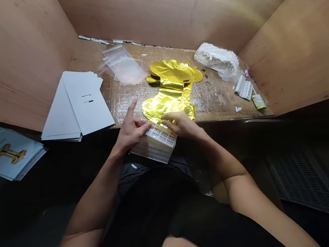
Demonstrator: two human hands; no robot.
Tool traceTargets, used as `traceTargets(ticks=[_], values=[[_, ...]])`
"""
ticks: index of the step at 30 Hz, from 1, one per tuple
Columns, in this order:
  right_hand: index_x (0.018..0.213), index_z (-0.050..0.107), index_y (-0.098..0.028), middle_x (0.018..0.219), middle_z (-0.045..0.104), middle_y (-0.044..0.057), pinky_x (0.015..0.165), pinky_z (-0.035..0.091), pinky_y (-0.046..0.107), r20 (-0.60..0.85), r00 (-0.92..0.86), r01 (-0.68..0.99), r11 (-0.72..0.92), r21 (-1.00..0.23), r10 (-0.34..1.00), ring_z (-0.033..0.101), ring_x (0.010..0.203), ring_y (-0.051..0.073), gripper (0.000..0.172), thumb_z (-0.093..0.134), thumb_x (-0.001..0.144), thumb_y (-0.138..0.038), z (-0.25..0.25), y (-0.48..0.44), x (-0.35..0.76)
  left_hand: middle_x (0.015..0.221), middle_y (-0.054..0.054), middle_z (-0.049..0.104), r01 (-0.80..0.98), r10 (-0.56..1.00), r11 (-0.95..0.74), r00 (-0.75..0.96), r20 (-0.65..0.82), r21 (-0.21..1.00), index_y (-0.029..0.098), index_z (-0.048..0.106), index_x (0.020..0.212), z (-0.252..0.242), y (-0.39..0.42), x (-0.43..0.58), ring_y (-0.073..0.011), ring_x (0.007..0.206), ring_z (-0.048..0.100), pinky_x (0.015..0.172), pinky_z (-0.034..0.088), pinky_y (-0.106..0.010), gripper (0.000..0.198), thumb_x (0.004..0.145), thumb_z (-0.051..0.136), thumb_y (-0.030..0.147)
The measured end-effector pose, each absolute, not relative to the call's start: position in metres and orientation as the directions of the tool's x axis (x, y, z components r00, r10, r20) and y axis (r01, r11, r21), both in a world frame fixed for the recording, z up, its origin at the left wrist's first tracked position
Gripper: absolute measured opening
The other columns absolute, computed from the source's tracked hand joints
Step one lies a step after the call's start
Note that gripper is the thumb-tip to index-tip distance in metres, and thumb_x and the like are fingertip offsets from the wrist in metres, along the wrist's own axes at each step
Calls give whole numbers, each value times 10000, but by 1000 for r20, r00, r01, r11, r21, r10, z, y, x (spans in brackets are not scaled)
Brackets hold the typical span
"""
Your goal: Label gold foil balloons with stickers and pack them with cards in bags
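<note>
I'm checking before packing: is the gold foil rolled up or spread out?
Spread out: the gold foil lies across the bench, its rounded ends showing.

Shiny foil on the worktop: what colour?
The foil is gold, seen best in the head view.

1. A single view looks out from the person's head, facing forward and steeply down.
2. It sits above the black clothing (173,201), which fills the lower middle; the left arm (92,195) and right arm (235,171) run in from the bottom edge, one on either side.
3. The left hand (128,133) and right hand (184,125) lie near mid-view, close enough for separate fingers to show.
4. Beyond them, the surface (212,102) is seen obliquely over its front edge, with the back panel (145,10) facing the camera.
</note>
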State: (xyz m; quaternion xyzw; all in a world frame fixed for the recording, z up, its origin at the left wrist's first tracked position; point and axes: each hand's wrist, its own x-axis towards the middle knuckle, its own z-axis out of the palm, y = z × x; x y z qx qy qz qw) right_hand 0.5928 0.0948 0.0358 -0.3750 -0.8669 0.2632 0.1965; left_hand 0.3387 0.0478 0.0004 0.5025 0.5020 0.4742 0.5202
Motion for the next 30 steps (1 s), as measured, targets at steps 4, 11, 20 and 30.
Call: traceTargets(ticks=[4,11,20,30], values=[[989,751,-179,934,704,95,816,423,341,298,-639,599,702,-386,709,587,847,201,284,548,1117,-331,16,69,577,683,51,618,14,997,69,43,-70,997,227,144,1775,7,46,344,-127,498,565,493,426,-211,1247,801,901,406],[926,701,-191,925,703,86,879,404,375,392,-624,587,737,-335,675,586,889,208,249,547,1097,-286,9,74,584,872,-33,743,117,995,95,-32,-92,989,133,283,1715,-6,44,344,-162,679,669,653,518,-254,1151,784,884,443],[825,713,-150,828,735,116,801,392,336,-215,-378,920,339,-197,901,631,807,219,334,623,1042,-387,31,135,579,852,-53,724,648,916,-151,376,-140,747,139,250,1755,-44,56,350,-283,875,726,843,523,-348,977,894,700,243],[863,667,-160,899,687,64,792,368,300,-66,-589,737,502,-452,805,542,828,176,275,618,1017,-384,10,141,606,874,-49,749,577,903,-180,418,-98,797,203,261,1763,-30,47,352,-255,865,738,883,527,-322,896,953,640,249]])
